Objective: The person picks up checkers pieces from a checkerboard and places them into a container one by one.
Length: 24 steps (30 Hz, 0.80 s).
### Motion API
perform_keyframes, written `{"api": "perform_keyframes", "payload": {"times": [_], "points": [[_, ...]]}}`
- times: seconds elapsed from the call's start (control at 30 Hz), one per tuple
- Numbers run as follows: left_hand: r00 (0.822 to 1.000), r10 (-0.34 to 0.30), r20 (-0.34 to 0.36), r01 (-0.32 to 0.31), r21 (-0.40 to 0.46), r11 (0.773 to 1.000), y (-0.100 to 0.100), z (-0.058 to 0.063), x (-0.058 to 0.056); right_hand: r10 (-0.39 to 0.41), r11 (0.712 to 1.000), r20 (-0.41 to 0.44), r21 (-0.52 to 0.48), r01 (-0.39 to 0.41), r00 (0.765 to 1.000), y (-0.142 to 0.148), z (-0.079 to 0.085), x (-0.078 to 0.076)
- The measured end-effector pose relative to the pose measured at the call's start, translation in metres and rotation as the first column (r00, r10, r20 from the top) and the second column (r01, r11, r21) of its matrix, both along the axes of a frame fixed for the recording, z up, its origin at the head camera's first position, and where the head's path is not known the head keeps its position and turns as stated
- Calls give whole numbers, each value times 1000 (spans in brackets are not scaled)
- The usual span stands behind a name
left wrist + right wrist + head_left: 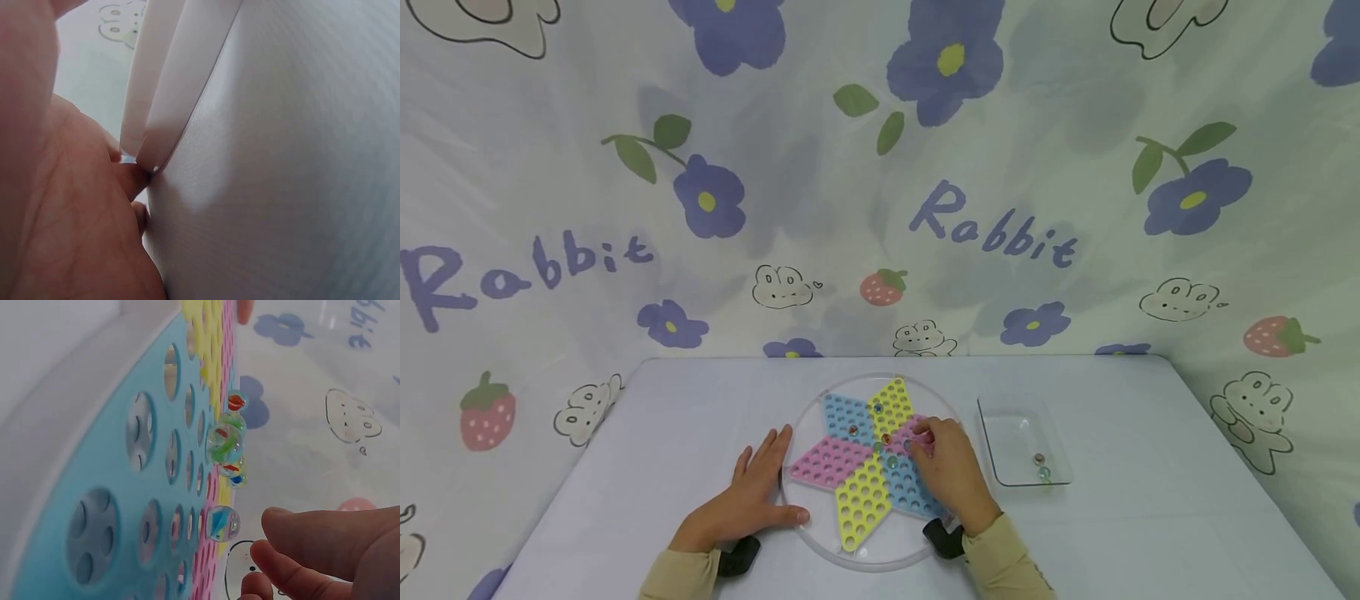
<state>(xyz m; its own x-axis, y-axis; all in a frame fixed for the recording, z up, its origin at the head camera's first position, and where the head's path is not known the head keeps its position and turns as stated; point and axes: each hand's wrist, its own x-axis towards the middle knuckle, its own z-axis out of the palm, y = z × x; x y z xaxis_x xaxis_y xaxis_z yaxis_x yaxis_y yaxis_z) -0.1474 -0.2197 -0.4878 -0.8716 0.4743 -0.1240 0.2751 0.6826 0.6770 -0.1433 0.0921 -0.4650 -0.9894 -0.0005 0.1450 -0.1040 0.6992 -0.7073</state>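
Observation:
A round Chinese checkers board (863,567), white-rimmed with a pink, yellow and blue star, lies on the table. My left hand (752,492) rests at its left edge with spread fingers, the thumb over the rim; the left wrist view shows fingertips against the board's side (169,94). Over the pink and blue points on the right hovers my right hand (951,471), thumb and fingers slightly bent. Beside those fingertips a blue-swirled marble (223,524) sits on the board, apart from them. Several more marbles, including a green one (892,461) and a red-orange one (853,431), sit around the centre.
To the right of the board stands a clear square box (988,454) with a brownish marble (1039,458) and a green marble (1044,472) in its near right corner. A white cloth covers the table (1150,517). Behind it hangs a printed curtain (835,192).

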Motion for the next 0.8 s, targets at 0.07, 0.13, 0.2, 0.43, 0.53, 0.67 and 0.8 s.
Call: {"api": "perform_keyframes", "payload": {"times": [0.07, 0.13, 0.2, 0.43, 0.53, 0.67, 0.8], "points": [[1000, 1, 1, -1, 0, 1000, 0, 0, 0, 1, 1000, 2, 3, -1, 1000, -1, -1, -1], [1000, 0, -1, 0, 0, 1000, 0, -1, 0, 9, 1000, -1, 1, -9, 1000, -2, -2, -2], [1000, -1, -3, 1, -4, 1000, -1, -1, -1, 25, 1000, 0, 1, -25, 1000, -3, -3, -3], [1000, -8, 2, 8, 4, 1000, -1, -1, 0, 70, 997, 2, 11, -70, 998, -4, -6, -3], [1000, -10, 5, 10, 4, 1000, -2, -1, 0, 68, 997, 13, 24, -69, 998, -4, -6, -2], [1000, -10, -3, 10, 3, 1000, -2, -1, 0, 76, 996, 20, 46, -77, 997, -4, -5, -2], [1000, -11, -7, 11, 6, 1000, -2, -1, 0, 91, 994, 2, 67, -91, 996, -3, -5, -3]]}}
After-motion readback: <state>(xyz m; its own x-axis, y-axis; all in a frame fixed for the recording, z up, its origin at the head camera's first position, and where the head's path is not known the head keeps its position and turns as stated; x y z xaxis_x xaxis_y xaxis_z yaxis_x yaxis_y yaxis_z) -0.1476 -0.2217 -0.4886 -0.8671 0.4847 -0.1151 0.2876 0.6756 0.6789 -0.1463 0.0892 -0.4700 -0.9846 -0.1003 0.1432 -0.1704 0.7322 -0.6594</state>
